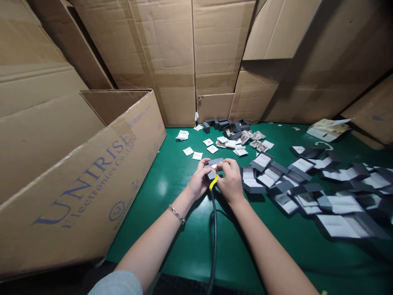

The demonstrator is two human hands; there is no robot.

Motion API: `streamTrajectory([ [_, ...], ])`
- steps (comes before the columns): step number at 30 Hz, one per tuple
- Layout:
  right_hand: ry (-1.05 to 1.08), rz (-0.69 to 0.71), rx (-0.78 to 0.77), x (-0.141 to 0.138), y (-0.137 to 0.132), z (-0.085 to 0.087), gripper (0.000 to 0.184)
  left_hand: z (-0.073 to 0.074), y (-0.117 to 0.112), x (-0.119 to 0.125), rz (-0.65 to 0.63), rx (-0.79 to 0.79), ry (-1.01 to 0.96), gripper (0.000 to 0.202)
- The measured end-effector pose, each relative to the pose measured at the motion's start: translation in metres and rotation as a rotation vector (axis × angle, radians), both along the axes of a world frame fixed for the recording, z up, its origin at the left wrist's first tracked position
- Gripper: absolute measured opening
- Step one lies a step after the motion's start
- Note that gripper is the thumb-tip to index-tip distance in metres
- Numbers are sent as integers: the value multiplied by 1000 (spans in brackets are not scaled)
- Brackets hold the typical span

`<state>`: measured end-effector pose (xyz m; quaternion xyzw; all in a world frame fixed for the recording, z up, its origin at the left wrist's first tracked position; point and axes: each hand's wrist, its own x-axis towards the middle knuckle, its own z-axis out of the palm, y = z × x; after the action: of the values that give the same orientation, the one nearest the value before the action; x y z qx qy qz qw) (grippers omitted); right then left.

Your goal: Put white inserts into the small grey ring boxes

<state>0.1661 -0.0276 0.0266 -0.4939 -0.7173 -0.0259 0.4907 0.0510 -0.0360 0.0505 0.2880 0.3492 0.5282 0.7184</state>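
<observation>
Both my hands meet over the green table around a small dark grey box [215, 161] with a pale inside. My left hand [200, 180] grips its left side, thumb on top. Closed about the right side of the box is my right hand [231, 179]. A yellow strip [213, 182] shows just below the box, at the upper end of a black cable [214, 229]; whether a finger touches it I cannot tell. Just beyond my hands lie small white squares [197, 155]. Open grey boxes with white linings [252, 180] spread out to the right of my right hand.
A large printed cardboard carton [92, 176] stands along the left. Cardboard sheets [172, 61] wall the back of the green table [178, 241]. Dark boxes [233, 131] and loose pale inserts [230, 143] are heaped at the back; a yellowish-white packet [328, 130] lies back right.
</observation>
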Motion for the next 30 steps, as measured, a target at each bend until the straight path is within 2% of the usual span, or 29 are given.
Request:
streamTrajectory([
  [10, 48, 180, -10, 0, 0, 0, 17, -7, 9, -6, 52, 18, -190, 38],
  [17, 196, 69, 0, 0, 2, 1, 22, -9, 9, -5, 36, -20, -247, 31],
  [20, 116, 61, -17, 5, 5, 1, 21, -12, 10, -6, 18, -42, -239, 31],
  [24, -17, 124, -48, 14, 8, 0, 21, -14, 12, -8, 8, -104, -220, 30],
  [30, -153, 184, -100, 22, 10, 2, 21, -11, 12, -10, 28, -186, -201, 25],
])
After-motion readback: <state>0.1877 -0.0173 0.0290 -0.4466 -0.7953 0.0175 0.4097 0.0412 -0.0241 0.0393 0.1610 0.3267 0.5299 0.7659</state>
